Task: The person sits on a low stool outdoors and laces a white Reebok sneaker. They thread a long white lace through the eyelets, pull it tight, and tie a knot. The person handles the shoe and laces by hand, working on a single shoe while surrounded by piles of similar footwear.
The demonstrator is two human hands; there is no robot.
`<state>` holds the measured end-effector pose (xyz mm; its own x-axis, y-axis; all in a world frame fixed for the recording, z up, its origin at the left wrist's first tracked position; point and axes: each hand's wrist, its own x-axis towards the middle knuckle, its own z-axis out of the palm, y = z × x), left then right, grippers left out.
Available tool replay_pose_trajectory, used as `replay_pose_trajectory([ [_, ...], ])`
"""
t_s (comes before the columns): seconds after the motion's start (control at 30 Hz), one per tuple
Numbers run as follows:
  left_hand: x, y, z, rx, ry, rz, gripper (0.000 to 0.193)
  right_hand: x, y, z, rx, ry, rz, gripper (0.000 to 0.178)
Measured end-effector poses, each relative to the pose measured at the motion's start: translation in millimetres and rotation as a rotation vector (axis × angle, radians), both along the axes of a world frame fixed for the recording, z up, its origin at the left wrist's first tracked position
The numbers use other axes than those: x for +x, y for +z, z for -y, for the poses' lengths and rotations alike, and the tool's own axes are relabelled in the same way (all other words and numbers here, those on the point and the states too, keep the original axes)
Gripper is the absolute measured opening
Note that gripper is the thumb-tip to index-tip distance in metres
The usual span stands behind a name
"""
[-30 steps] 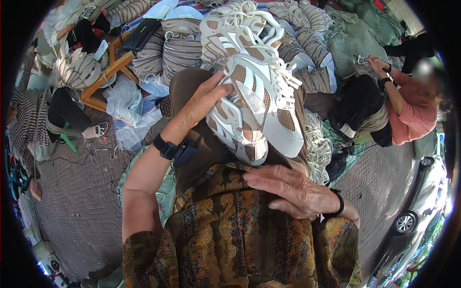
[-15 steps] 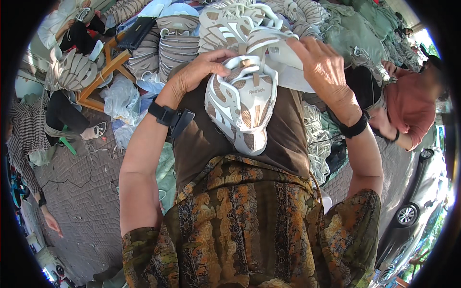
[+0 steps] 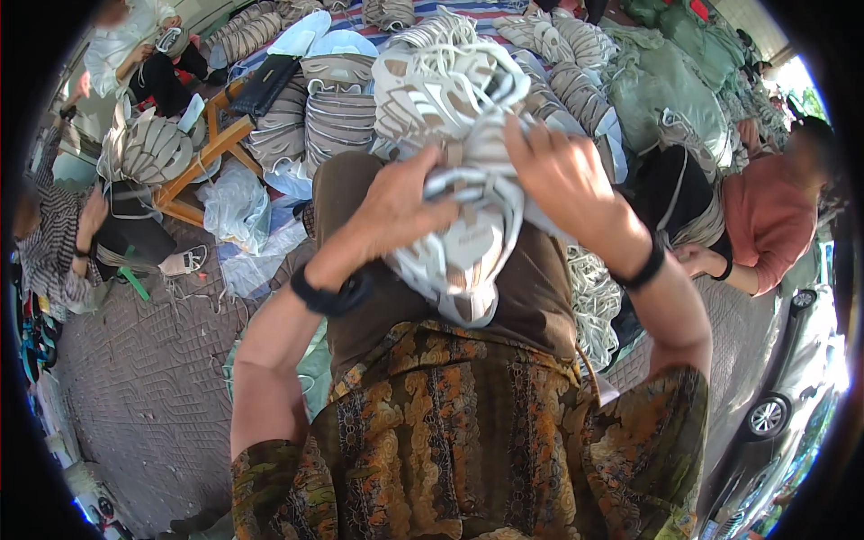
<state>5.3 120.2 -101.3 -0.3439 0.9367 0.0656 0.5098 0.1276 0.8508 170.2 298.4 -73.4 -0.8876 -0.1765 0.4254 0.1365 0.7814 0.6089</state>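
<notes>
1. Left hand [image 3: 396, 205]: forearm angled inward from the lower left, palm down, thumb across the collar of a white-and-brown shoe upper [image 3: 463, 261]; it grips that collar.
2. Right hand [image 3: 567, 178]: wrist bent, fingers curled down over a second pale shoe upper [image 3: 487, 142]; whether it grips cannot be told.
3. Location: the first upper lies on the lap [image 3: 543, 283], toe toward the torso; the second adjoins its collar.
4. Legibility: both hands and uppers are motion-blurred; the right fingertips are unclear.
5. Change from half a second ago: right hand lower and nearer the left; first upper's toe closer to the torso.
</notes>
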Motion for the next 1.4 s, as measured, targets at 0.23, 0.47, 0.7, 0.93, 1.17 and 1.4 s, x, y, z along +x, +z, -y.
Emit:
replay_pose_trajectory([
  [0.23,21,-2,22,0.156,0.005,-0.105,0.041,42,9,32,-0.222,-0.121,0.007,0.065],
  [0.47,7,-3,11,0.068,0.028,-0.063,0.040,16,21,-70,-0.541,0.023,0.072,0.047],
  [0.7,-1,-7,12,0.010,0.059,0.015,0.040,49,5,-106,-1.424,0.046,0.137,0.051],
  [0.93,0,-20,7,0.064,0.095,0.129,0.042,171,-74,-66,-1.569,-0.421,0.032,0.059],
  [1.17,-4,-13,7,0.087,0.070,0.038,0.041,128,-159,-54,-1.750,-0.242,-0.167,0.047],
  [1.4,-1,-21,9,0.115,0.067,0.103,0.047,74,-44,-62,-1.454,-0.001,-0.785,0.018],
])
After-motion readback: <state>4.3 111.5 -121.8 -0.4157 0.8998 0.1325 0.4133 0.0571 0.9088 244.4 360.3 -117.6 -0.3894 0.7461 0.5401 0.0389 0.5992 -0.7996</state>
